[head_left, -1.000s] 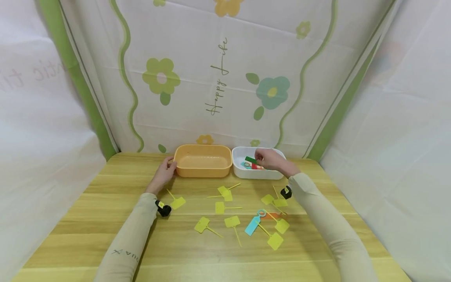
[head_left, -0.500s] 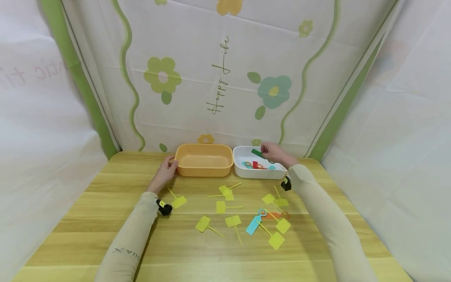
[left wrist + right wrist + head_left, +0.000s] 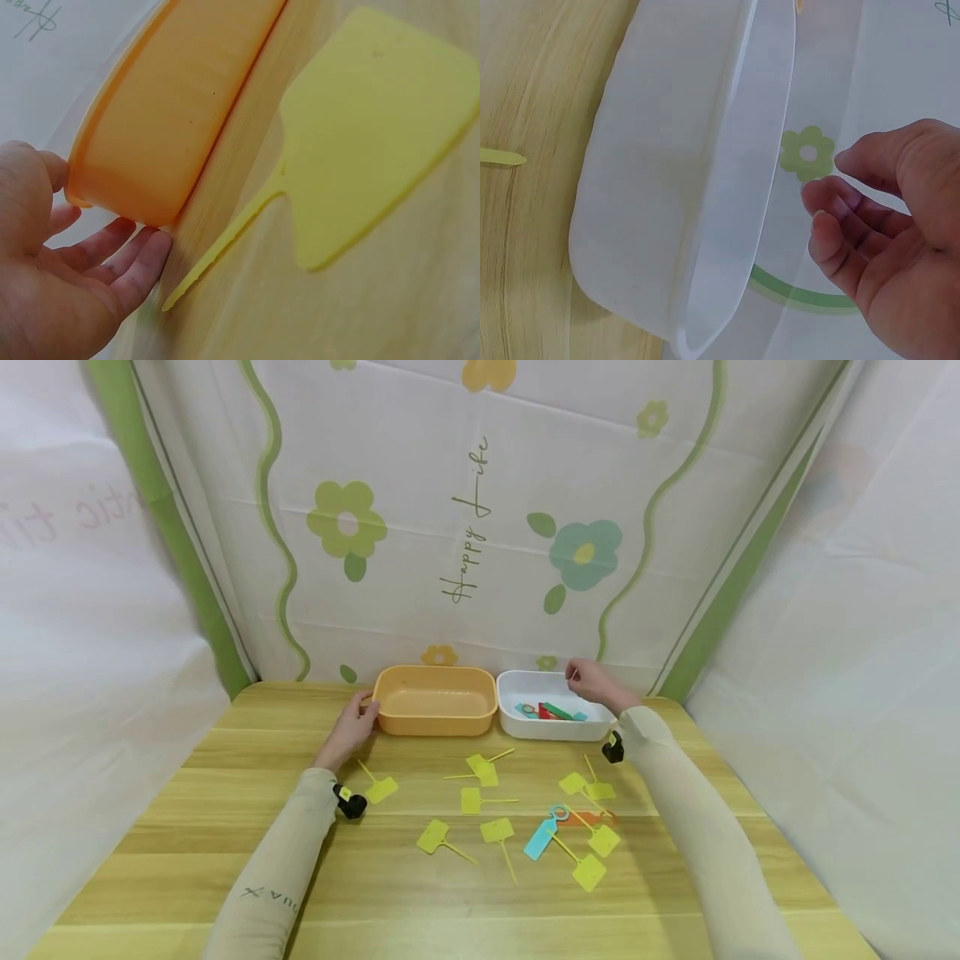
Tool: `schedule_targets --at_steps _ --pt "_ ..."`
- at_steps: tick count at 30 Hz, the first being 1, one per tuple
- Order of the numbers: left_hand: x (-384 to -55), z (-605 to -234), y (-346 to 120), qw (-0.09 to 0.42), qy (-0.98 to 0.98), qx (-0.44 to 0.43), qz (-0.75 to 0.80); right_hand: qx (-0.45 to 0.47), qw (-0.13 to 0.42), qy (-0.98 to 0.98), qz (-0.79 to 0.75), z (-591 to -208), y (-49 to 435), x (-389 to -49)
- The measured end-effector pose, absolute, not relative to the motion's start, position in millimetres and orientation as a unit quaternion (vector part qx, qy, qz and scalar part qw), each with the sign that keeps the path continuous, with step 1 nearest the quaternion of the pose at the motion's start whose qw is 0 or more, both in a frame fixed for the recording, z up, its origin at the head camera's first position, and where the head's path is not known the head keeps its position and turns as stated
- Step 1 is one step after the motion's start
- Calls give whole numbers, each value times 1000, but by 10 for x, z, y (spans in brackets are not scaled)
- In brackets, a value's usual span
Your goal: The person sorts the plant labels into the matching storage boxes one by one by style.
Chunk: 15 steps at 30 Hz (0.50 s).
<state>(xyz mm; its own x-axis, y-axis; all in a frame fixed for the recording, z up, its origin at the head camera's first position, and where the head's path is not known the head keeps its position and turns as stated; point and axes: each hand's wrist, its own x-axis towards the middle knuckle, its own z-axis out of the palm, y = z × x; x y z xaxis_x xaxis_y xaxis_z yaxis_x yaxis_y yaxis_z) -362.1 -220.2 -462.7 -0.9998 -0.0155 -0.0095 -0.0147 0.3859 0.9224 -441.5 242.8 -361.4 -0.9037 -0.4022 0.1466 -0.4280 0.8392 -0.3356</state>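
Note:
My left hand (image 3: 351, 732) touches the left end of the orange plastic basin (image 3: 435, 726). In the left wrist view, the fingertips (image 3: 142, 259) rest against the end wall of this basin and the thumb is by its rim. Over the back right of the white basin (image 3: 551, 729) is my right hand (image 3: 596, 683). The right wrist view shows its fingers loosely bent, a gap between thumb and fingertips, and nothing held. A green tag (image 3: 557, 711) lies inside the white basin on top of a red tag (image 3: 543, 712) and blue tags (image 3: 525, 710).
Several yellow tags (image 3: 470, 801) with thin stems are scattered over the wooden table (image 3: 360, 893). A blue ring-ended tag (image 3: 540, 839) and an orange tag (image 3: 577, 819) lie partly under yellow ones at the right. A printed curtain (image 3: 420, 527) stands behind the basins.
My right hand has let go of the green tag, which now lies in the white basin. That hand has risen slightly back and right. My left hand stays at the orange basin.

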Motion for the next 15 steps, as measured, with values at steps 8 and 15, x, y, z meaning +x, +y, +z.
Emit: schedule_targets --at_steps 8,15 --pt "-3629 -4642 -2194 0 -832 6 -555 223 11 -959 173 -3642 2394 -4265" --pt "-3606 -4616 -2186 0 -831 9 -556 280 17 -949 141 -3682 2301 -4033"
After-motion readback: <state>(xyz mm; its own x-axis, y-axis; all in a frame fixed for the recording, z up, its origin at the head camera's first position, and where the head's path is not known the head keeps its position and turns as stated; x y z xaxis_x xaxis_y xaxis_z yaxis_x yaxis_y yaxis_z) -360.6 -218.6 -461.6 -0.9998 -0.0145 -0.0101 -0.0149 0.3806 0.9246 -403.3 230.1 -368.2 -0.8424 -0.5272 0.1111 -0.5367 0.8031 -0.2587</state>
